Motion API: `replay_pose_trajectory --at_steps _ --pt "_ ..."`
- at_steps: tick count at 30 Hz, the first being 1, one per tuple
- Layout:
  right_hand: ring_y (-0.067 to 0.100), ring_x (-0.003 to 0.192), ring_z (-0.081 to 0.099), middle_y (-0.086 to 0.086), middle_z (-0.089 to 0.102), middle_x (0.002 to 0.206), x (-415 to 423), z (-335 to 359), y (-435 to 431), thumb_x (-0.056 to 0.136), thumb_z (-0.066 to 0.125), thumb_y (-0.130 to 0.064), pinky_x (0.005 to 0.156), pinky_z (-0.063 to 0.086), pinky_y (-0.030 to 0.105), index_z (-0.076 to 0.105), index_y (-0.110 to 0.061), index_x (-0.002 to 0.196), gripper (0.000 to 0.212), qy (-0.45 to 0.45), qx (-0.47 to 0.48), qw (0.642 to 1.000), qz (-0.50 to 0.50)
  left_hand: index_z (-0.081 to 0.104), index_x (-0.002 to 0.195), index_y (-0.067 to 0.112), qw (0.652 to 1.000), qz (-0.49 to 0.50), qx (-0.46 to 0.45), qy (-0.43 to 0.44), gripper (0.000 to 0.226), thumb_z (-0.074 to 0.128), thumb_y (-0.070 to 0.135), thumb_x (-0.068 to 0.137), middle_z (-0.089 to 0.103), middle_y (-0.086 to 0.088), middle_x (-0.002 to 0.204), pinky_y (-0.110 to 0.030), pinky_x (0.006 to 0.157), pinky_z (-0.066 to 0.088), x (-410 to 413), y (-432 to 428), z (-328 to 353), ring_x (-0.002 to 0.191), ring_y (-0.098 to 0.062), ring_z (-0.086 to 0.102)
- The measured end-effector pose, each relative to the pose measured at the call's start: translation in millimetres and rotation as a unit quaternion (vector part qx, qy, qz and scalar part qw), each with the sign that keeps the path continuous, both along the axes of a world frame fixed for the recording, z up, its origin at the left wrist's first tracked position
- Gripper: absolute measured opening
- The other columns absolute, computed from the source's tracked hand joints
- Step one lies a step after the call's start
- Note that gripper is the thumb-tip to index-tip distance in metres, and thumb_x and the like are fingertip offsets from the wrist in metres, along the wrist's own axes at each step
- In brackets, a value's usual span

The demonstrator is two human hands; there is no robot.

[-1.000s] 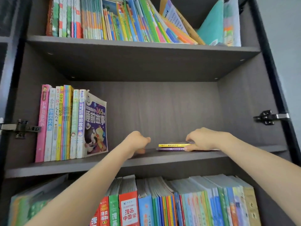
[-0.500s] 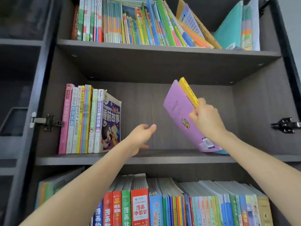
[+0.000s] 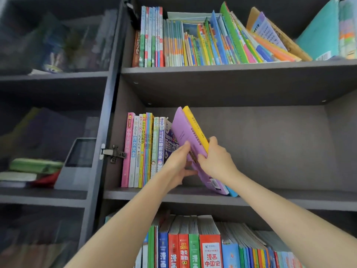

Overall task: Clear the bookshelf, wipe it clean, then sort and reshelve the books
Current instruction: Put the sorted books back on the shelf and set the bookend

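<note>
A thin purple book (image 3: 183, 132) and a yellow book (image 3: 195, 126) stand tilted together on the middle shelf (image 3: 289, 199), leaning left toward a row of upright books (image 3: 144, 149). My right hand (image 3: 216, 161) grips both books from the right, thumb on the yellow one. Flat against the purple cover lies my left hand (image 3: 178, 163), its fingers straight. A blue book edge (image 3: 232, 192) peeks out under the purple one at the shelf board.
The top shelf holds a packed row of leaning books (image 3: 212, 41). The bottom shelf holds upright books (image 3: 208, 248). The right half of the middle shelf is bare. A glass-fronted cabinet (image 3: 58, 113) stands to the left, with a door hinge (image 3: 112, 152) on the divider.
My right hand lifted the flat books upright and carried them left to the standing row. My left hand opened and came up against the purple cover. The view swung left.
</note>
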State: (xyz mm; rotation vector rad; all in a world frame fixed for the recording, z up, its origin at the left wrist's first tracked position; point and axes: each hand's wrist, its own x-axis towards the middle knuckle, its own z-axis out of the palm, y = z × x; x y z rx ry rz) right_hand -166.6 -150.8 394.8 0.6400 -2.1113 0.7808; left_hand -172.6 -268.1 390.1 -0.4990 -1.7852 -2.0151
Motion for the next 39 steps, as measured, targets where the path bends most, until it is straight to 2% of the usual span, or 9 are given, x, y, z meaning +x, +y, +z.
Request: replay_pose_trajectory --at_steps 5,10,14,17,20,23,27,30,39 --pt "0.024 0.101 0.061 0.009 0.058 0.123 -10.8 -8.6 -28.8 0.099 0.048 -0.015 0.078 0.052 0.03 0.044 -0.011 0.121 0.023 0.048 -0.121 0.99 0.049 0.055 0.111 0.026 1.0 0.001 -0.009 0.002 0.027 0.041 0.046 0.099 0.062 0.007 0.099 -0.027 0.065 0.053 12.8 -0.1 11.4 0.089 -0.01 0.06" --pt "0.017 0.087 0.057 0.005 0.061 0.108 -37.8 0.2 -75.8 0.1 0.046 -0.019 0.057 0.038 0.011 0.047 -0.009 0.111 0.014 0.013 -0.32 0.936 0.148 0.061 0.11 0.027 0.987 0.114 -0.094 0.058 0.024 0.045 0.041 0.099 0.064 0.006 0.104 -0.022 0.074 0.047 10.3 -16.8 28.7 0.098 -0.009 0.059" --pt "0.02 0.104 0.061 0.003 0.061 0.116 -68.9 -5.7 -111.9 0.101 0.043 -0.015 0.079 0.05 0.026 0.042 -0.015 0.132 0.031 -0.028 -0.196 0.96 0.199 0.066 0.087 0.01 0.949 0.277 -0.116 0.095 0.024 0.045 0.018 0.097 0.061 -0.002 0.075 -0.036 0.074 0.05 0.5 -50.6 21.9 0.075 -0.019 0.056" --pt "0.006 0.115 0.054 -0.01 0.052 0.129 -86.8 -4.6 -120.5 0.098 0.049 -0.011 0.093 0.044 0.02 0.027 -0.028 0.145 0.055 -0.117 -0.152 0.923 0.333 0.062 0.117 0.011 0.92 0.346 -0.173 0.07 0.026 0.045 0.015 0.098 0.066 -0.009 0.104 -0.039 0.088 0.054 -1.6 -68.9 7.1 0.096 -0.026 0.064" --pt "0.017 0.134 0.039 -0.01 0.038 0.148 -108.5 -3.2 -107.6 0.083 0.068 -0.024 0.111 0.034 0.046 0.006 -0.046 0.149 0.093 -0.225 -0.05 0.92 0.316 0.055 0.13 0.008 0.894 0.374 -0.236 0.068 0.035 0.051 0.02 0.098 0.065 -0.011 0.118 -0.032 0.081 0.055 -5.0 -77.3 -3.3 0.1 -0.022 0.063" --pt "0.023 0.137 0.033 -0.002 0.036 0.151 -116.4 -5.2 -82.4 0.077 0.073 -0.014 0.116 0.024 0.047 0.002 -0.045 0.15 0.106 -0.338 0.037 0.892 0.297 0.055 0.13 0.009 0.868 0.401 -0.284 0.078 0.039 0.056 0.027 0.096 0.065 -0.009 0.116 -0.023 0.076 0.05 -9.0 -74.1 -11.5 0.097 -0.019 0.063" --pt "0.017 0.131 0.041 -0.006 0.044 0.144 -117.3 -4.6 -77.1 0.077 0.077 -0.017 0.112 0.034 0.038 0.013 -0.036 0.151 0.099 -0.304 0.09 0.906 0.281 0.063 0.116 0.012 0.848 0.431 -0.299 0.076 0.027 0.06 0.026 0.093 0.067 -0.003 0.105 -0.024 0.079 0.053 -18.1 -65.3 -18.2 0.091 -0.014 0.063" --pt "0.021 0.13 0.044 0.0 0.037 0.151 -120.6 -5.2 -92.6 0.075 0.077 -0.023 0.106 0.043 0.038 -0.001 -0.027 0.154 0.111 -0.253 0.126 0.932 0.225 0.064 0.106 0.012 0.832 0.466 -0.295 0.067 0.017 0.058 0.023 0.094 0.063 0.0 0.093 -0.02 0.07 0.046 -23.4 -64.4 -17.4 0.082 -0.011 0.058" --pt "0.022 0.139 0.032 -0.003 0.028 0.156 -122.8 -7.9 -84.5 0.074 0.078 -0.016 0.111 0.036 0.039 0.004 -0.028 0.154 0.109 -0.252 0.134 0.926 0.247 0.054 0.082 0.015 0.81 0.495 -0.307 0.059 0.017 0.064 0.027 0.09 0.057 0.002 0.079 -0.018 0.062 0.041 -28.1 -64.6 -18.4 0.073 -0.01 0.055"
